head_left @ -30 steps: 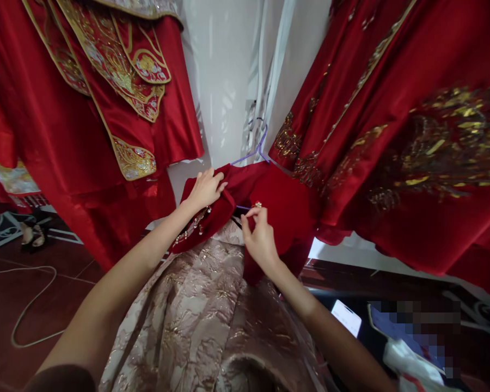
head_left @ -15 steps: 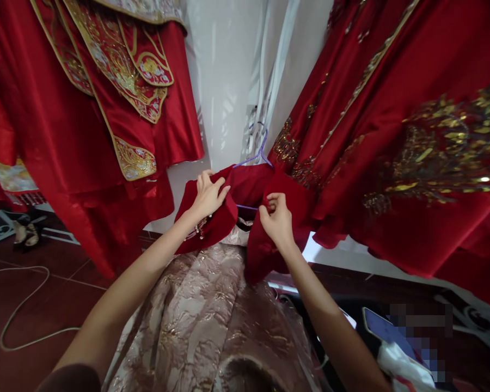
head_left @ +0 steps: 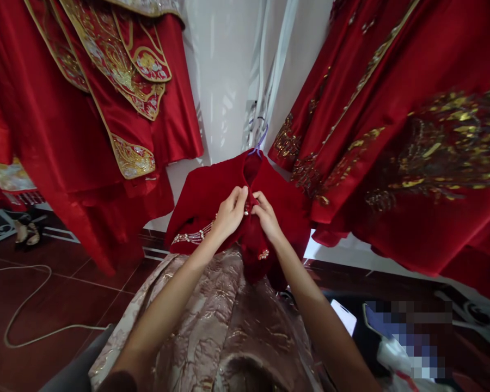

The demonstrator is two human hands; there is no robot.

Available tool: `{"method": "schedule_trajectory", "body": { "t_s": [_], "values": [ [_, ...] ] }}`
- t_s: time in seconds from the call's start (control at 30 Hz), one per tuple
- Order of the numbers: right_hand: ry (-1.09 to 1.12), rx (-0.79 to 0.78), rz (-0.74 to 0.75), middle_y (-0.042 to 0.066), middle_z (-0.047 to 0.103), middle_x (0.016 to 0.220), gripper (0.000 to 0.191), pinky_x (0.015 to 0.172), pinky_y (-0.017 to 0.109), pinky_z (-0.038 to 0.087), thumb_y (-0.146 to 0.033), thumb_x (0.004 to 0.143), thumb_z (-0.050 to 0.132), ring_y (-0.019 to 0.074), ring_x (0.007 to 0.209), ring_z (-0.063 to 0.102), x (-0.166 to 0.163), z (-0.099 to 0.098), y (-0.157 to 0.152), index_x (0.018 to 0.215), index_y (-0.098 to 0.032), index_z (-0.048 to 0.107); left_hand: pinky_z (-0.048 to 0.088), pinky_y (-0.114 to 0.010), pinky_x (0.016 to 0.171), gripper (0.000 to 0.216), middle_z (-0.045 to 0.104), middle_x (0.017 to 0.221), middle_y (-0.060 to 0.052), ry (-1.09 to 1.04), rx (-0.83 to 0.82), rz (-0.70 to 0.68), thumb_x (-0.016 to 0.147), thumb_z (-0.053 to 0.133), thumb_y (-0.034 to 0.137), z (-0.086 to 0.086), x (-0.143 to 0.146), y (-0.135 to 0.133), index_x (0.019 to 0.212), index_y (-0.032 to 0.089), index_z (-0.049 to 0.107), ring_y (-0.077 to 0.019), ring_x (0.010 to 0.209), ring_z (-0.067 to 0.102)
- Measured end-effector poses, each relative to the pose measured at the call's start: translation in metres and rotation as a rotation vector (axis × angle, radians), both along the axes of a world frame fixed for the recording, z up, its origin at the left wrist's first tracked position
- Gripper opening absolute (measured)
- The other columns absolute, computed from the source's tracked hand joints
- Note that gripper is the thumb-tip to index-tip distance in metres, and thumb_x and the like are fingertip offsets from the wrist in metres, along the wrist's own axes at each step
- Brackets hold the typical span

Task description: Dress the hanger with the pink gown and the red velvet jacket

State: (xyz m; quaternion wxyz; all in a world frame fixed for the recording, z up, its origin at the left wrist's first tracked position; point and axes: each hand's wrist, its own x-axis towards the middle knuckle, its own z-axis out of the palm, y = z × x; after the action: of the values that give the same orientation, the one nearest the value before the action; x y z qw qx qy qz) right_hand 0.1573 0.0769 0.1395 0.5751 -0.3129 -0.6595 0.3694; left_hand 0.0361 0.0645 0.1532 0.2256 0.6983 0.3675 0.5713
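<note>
A red velvet jacket (head_left: 212,185) with pearl-like beading hangs on a purple hanger (head_left: 259,139). Its two front edges meet below the collar, between my hands. My left hand (head_left: 231,210) pinches the left front edge, close to a small pearl-like bead. Facing it, my right hand (head_left: 265,214) has its fingers closed on the other front edge. A pale, shiny brocade garment (head_left: 204,305) with raised gold patterning spreads below the jacket, under my forearms.
Red gowns with gold embroidery hang at left (head_left: 126,114) and right (head_left: 416,179). A pale cable (head_left: 28,294) curls over the tiled floor, with shoes (head_left: 25,235) farther back. A phone with a bright screen (head_left: 343,316) lies at lower right.
Both hands have moved toward each other, bringing the jacket's spread front panels together. The collar now stands closed around the hanger's neck, and the beading on the front shows.
</note>
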Motion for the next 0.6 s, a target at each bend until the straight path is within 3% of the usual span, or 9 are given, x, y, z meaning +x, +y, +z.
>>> {"method": "schedule_trajectory", "body": {
  "t_s": [0.17,0.33,0.47,0.6],
  "values": [
    [0.009,-0.062,-0.001,-0.004,0.048,0.070,0.016,0.065,0.025,0.040,-0.024,0.062,0.047,0.0140,0.065,0.046,0.014,-0.006,0.012,0.077,-0.024,0.042,0.048,-0.024,0.074,0.012,0.058,0.090,-0.002,-0.103,-0.060,-0.082,0.090,0.045,0.030,-0.032,-0.001,0.002,0.098,0.023,0.049,-0.0110,0.081,0.057],
    [-0.014,-0.046,-0.002,-0.003,0.052,0.076,0.017,0.071,0.026,0.042,-0.027,0.064,0.049,0.0152,0.072,0.050,0.014,-0.010,0.016,0.080,-0.025,0.043,0.050,-0.027,0.077,0.038,0.057,0.095,-0.004,-0.193,0.010,-0.093,0.081,0.058,0.022,-0.049,0.008,-0.003,0.115,0.024,0.041,-0.0112,0.081,0.059],
    [0.005,-0.056,0.010,-0.003,0.052,0.076,0.017,0.071,0.026,0.043,-0.030,0.067,0.050,0.0147,0.072,0.051,0.014,-0.012,0.017,0.083,-0.025,0.045,0.051,-0.027,0.073,0.032,0.058,0.088,-0.002,-0.273,0.053,0.047,0.080,0.060,0.026,-0.048,0.014,-0.003,0.105,0.022,0.040,-0.0117,0.077,0.060],
    [0.075,-0.113,0.064,-0.002,0.052,0.075,0.017,0.067,0.025,0.044,-0.034,0.072,0.048,0.0142,0.071,0.052,0.016,-0.015,0.019,0.085,-0.024,0.050,0.051,-0.026,0.069,0.017,0.059,0.086,-0.002,-0.204,0.069,0.109,0.082,0.058,0.029,-0.042,0.010,0.000,0.091,0.021,0.046,-0.0116,0.076,0.060]
  ]
}}
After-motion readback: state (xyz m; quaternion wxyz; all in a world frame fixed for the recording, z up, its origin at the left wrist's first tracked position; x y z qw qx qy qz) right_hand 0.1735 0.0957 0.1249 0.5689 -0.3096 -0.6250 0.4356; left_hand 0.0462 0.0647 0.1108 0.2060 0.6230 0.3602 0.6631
